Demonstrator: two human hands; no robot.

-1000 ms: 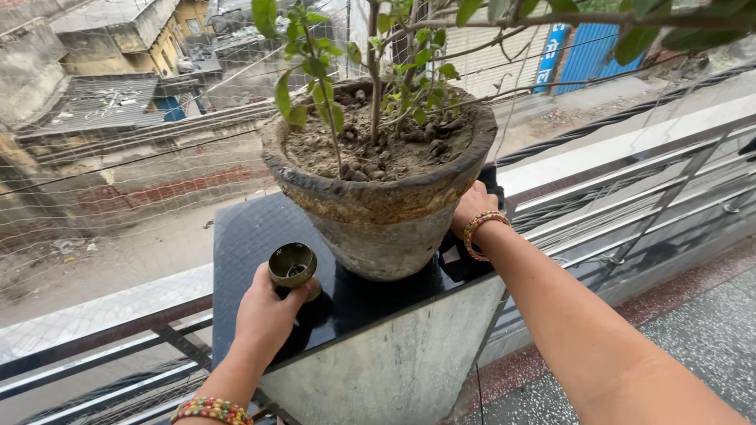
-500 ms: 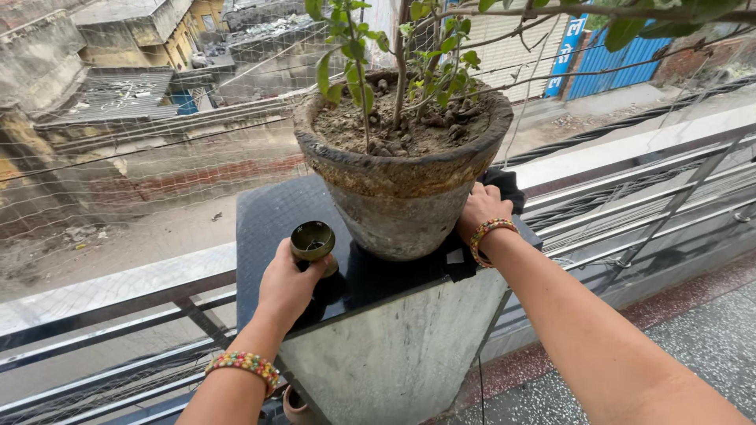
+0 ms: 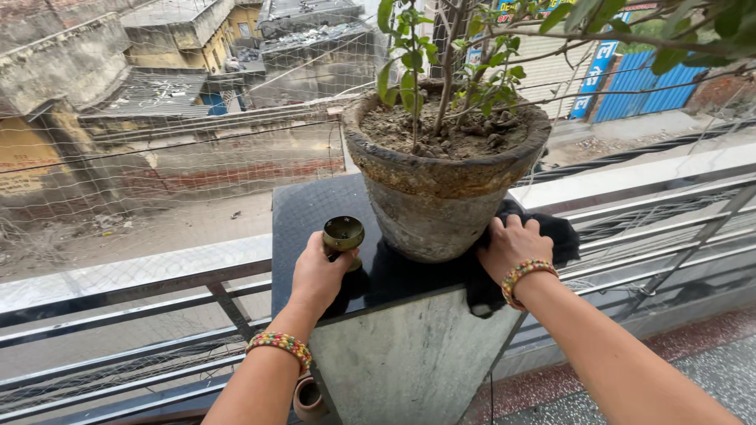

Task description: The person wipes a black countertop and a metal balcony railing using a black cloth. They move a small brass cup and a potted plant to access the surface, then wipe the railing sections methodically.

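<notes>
A weathered clay plant pot (image 3: 441,205) with soil and a thin green plant stands on a black stone slab (image 3: 307,212) topping a grey pillar. My left hand (image 3: 319,274) grips a small dark metal cup (image 3: 343,234) that rests on the slab left of the pot. My right hand (image 3: 512,245) presses down on a black cloth (image 3: 555,232) lying against the pot's right base. Both wrists carry beaded bracelets.
A metal railing (image 3: 118,291) with netting runs left and right of the pillar, with a street and buildings far below. A small clay pot (image 3: 307,400) sits on the floor at the pillar's foot. Speckled floor (image 3: 693,354) lies at lower right.
The view has shifted slightly and drawn closer. My left hand keeps hold of the cup beside the pot. My right hand has slid lower onto the black cloth.
</notes>
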